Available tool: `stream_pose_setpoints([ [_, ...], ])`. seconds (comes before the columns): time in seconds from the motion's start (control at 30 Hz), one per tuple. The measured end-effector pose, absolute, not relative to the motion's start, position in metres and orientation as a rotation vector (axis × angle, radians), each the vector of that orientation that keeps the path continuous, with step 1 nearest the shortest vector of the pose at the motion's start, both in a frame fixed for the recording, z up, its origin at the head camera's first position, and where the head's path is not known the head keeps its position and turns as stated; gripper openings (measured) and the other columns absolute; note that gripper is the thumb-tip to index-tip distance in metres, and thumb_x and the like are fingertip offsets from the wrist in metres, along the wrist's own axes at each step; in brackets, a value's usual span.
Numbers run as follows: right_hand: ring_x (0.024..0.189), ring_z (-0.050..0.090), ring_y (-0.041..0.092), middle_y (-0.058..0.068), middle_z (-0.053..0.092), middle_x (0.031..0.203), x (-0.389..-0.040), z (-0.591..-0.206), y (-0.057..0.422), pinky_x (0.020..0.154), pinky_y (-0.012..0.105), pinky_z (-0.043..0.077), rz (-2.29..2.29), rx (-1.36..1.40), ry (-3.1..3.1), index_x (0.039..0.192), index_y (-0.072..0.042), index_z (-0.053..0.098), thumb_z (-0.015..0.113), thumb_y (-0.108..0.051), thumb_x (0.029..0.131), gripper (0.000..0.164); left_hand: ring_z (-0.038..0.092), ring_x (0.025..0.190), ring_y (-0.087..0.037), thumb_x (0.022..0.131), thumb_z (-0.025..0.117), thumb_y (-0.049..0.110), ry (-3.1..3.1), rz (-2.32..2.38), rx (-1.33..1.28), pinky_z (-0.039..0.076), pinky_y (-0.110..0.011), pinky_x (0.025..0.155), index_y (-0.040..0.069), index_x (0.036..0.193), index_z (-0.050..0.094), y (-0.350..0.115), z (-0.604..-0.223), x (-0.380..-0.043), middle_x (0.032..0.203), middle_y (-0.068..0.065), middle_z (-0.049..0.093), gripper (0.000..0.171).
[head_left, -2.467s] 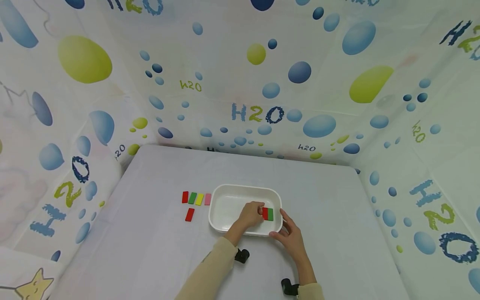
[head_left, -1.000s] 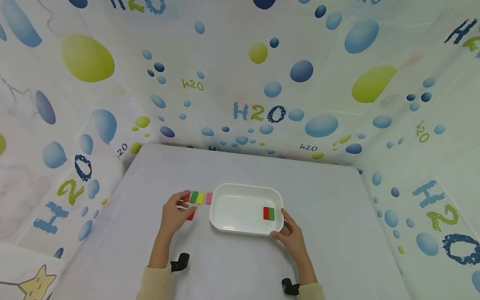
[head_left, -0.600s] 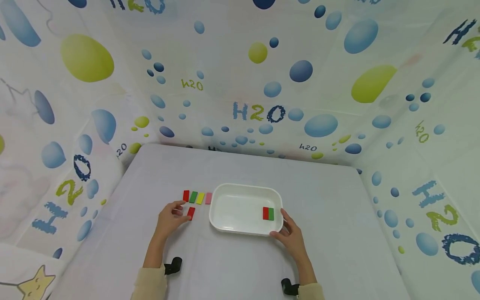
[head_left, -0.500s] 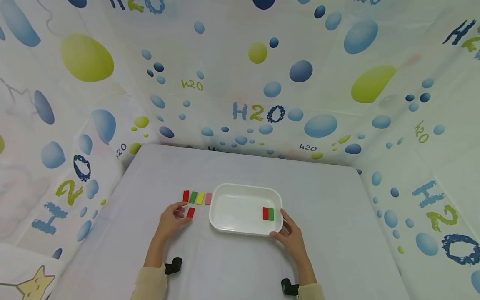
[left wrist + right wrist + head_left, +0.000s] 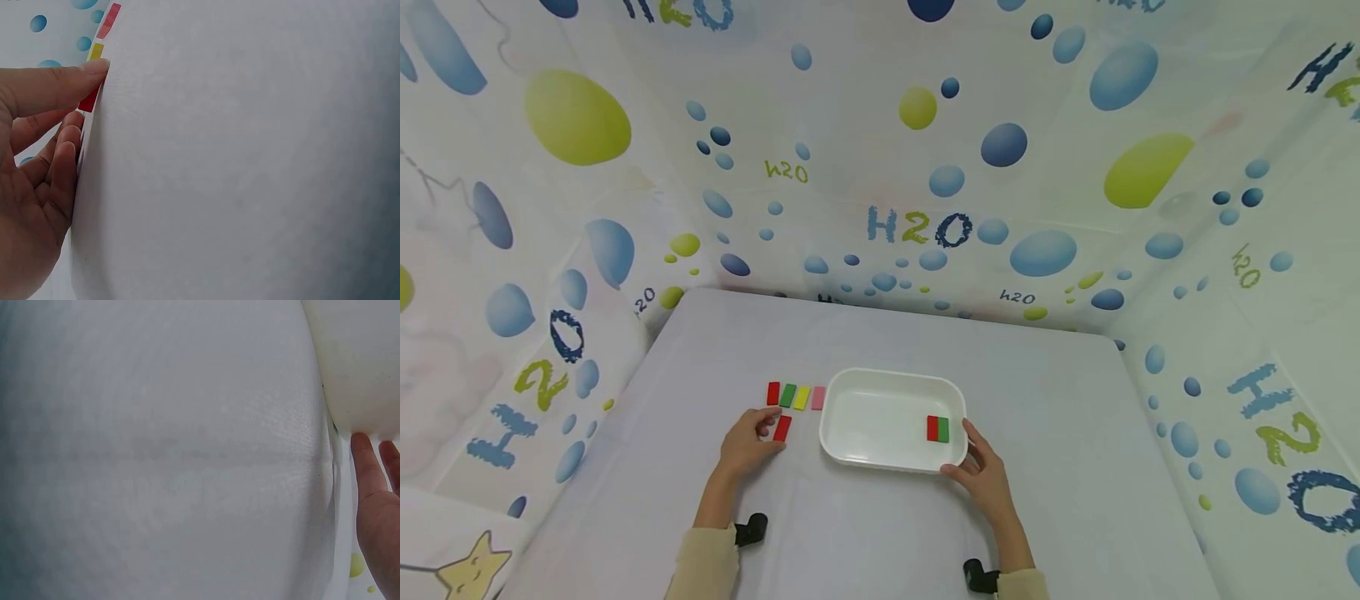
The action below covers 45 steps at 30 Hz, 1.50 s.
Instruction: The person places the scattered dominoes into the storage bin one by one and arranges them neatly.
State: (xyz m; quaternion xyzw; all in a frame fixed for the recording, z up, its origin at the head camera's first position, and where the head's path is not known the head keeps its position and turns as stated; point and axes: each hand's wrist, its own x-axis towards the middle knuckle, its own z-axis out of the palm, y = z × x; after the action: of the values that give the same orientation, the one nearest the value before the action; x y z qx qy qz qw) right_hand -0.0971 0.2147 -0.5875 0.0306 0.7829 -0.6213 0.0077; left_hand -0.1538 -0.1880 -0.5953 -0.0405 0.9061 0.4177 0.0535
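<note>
Just left of the white tray (image 5: 850,457), my left hand (image 5: 747,447) is at a small red rectangular tile (image 5: 782,428) on the table. Its thumb lies by the tile's near end and its forefinger by the far end; a small gap shows at the forefinger. In the left wrist view the thumb (image 5: 56,87) partly covers the tiles. My right hand (image 5: 985,473) holds the tray's near right corner, thumb in front and fingers along the right side. Inside the tray, a red tile (image 5: 932,428) and a green tile (image 5: 943,430) lie side by side.
Behind my left hand runs a row of tiles: red (image 5: 773,393), green (image 5: 787,395), yellow (image 5: 802,397) and pink (image 5: 818,398), the pink one close to the tray. A white cloth covers the table (image 5: 865,542). Patterned sheets (image 5: 835,108) rise on the sides and back.
My left hand has left the tray and moved left, over the row of tiles, then back to the lone red tile. That tile stays in place. My right hand stays on the tray corner.
</note>
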Motion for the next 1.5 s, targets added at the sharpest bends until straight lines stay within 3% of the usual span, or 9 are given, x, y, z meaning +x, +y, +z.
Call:
stream_pose_setpoints([
  [0.4,0.134,0.043,0.045,0.021,0.036,0.154,-0.099,-0.593,0.214,0.096,0.032,0.048,-1.947,0.085,2.477,0.15,-0.006,0.037,0.079,0.004,0.075,0.086,0.048,0.088,-0.021,0.077,0.078,0.009,2.825,1.183,-0.085,0.038,-0.029,0.071,0.006,0.123,0.066,-0.187,-0.597,-0.155,0.098,-0.008,0.055,0.048],
  [0.77,0.133,0.046,0.041,0.016,0.039,0.154,-0.099,-0.595,0.216,0.094,0.026,0.049,-1.976,0.057,2.469,0.149,-0.014,0.041,0.083,-0.006,0.073,0.088,0.05,0.089,-0.022,0.076,0.081,0.021,2.9,1.122,-0.091,0.043,-0.031,0.071,0.008,0.117,0.069,-0.182,-0.601,-0.152,0.095,-0.007,0.055,0.045],
  [1.03,0.135,0.044,0.04,0.013,0.038,0.155,-0.1,-0.597,0.217,0.094,0.025,0.049,-1.962,0.083,2.46,0.149,-0.016,0.041,0.084,-0.006,0.073,0.088,0.052,0.09,-0.023,0.076,0.082,0.02,2.881,1.221,-0.128,0.046,-0.031,0.074,0.007,0.117,0.068,-0.183,-0.605,-0.149,0.098,-0.008,0.061,0.046],
  [1.33,0.133,0.046,0.042,0.016,0.038,0.154,-0.1,-0.598,0.217,0.094,0.027,0.05,-1.966,0.056,2.478,0.149,-0.014,0.041,0.084,-0.009,0.073,0.089,0.059,0.095,-0.023,0.08,0.08,0.016,2.715,1.486,-0.243,0.048,-0.015,0.075,0.004,0.125,0.063,-0.193,-0.606,-0.149,0.107,-0.013,0.065,0.05],
  [1.5,0.132,0.046,0.043,0.017,0.038,0.153,-0.1,-0.598,0.217,0.093,0.026,0.05,-1.972,0.047,2.473,0.15,-0.013,0.04,0.084,-0.009,0.073,0.089,0.062,0.09,-0.021,0.079,0.08,0.014,2.685,1.535,-0.263,0.048,-0.013,0.074,0.003,0.124,0.063,-0.195,-0.605,-0.148,0.106,-0.015,0.065,0.049],
])
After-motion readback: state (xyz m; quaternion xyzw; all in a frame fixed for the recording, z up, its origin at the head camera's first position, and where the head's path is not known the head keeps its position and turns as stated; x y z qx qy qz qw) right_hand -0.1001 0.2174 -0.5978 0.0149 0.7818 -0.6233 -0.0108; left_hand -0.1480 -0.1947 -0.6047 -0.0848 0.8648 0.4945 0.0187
